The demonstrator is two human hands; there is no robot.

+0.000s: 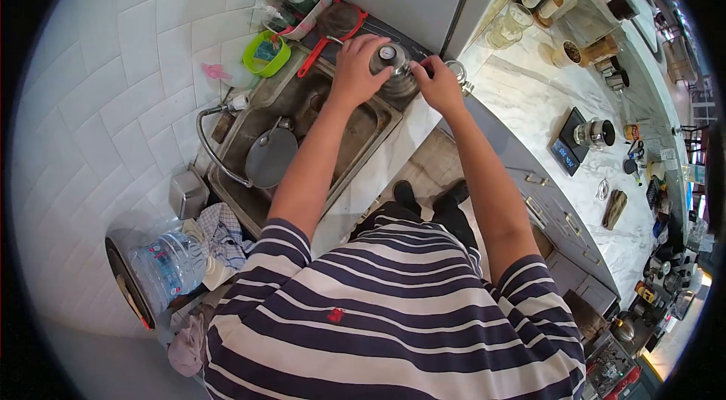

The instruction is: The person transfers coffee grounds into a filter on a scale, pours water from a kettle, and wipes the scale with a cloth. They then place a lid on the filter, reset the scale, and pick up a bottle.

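Note:
A steel kettle [395, 81] with a round thermometer dial in its lid [388, 52] stands at the far end of the sink, on the drainboard. My left hand [361, 71] is curled around its left side, with the thumb against the lid's edge. On the other side, my right hand [437, 82] has its fingers closed on the kettle's right edge; the exact part they grip is hidden. A red-rimmed strainer [338, 22] lies just beyond my left hand. Below my left forearm, a round grey pan [272, 158] rests in the metal sink [378, 128].
A curved faucet [203, 135] reaches over the sink's left. Against the tiled wall are a green basket [281, 60] and a large water bottle [170, 260]. On the marble counter [522, 97] to my right are a black scale [569, 141], a metal pot [601, 133] and glass jars [510, 26].

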